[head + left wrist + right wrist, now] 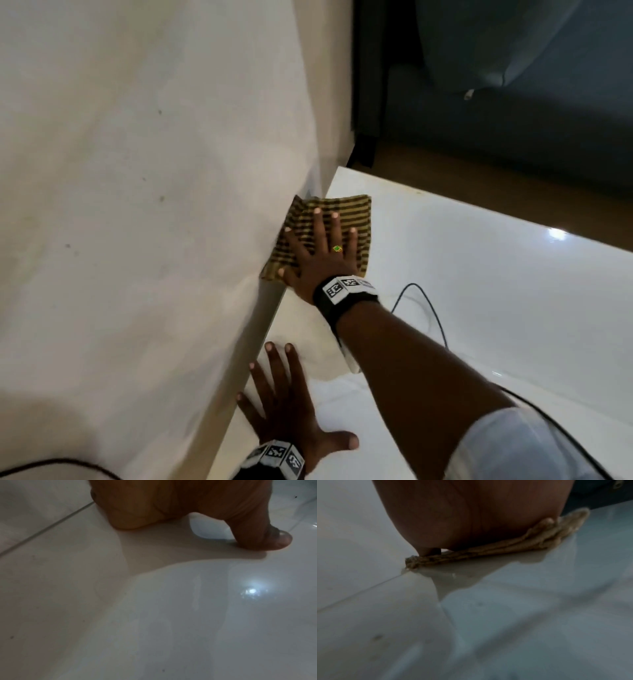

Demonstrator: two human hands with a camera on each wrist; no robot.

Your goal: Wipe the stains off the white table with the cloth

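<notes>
A yellow and black striped cloth point(356, 212) lies flat on the glossy white table point(479, 274), at its far corner against the wall. My right hand point(318, 253) presses down on it with fingers straight and spread; a ring sits on one finger. The right wrist view shows the right hand's palm point(471, 513) on the folded cloth point(522, 542), whose left end touches the wall seam. My left hand point(284, 401) rests flat on the table nearer to me, fingers spread, holding nothing. The left wrist view shows the left hand's thumb point(267, 536) touching the tabletop point(171, 615).
A pale wall point(137, 171) with small dark specks rises along the table's left side. A thin black cable point(428, 308) loops over the table to the right of my right forearm. Beyond the far edge are a brown floor point(513, 192) and a dark sofa point(513, 120).
</notes>
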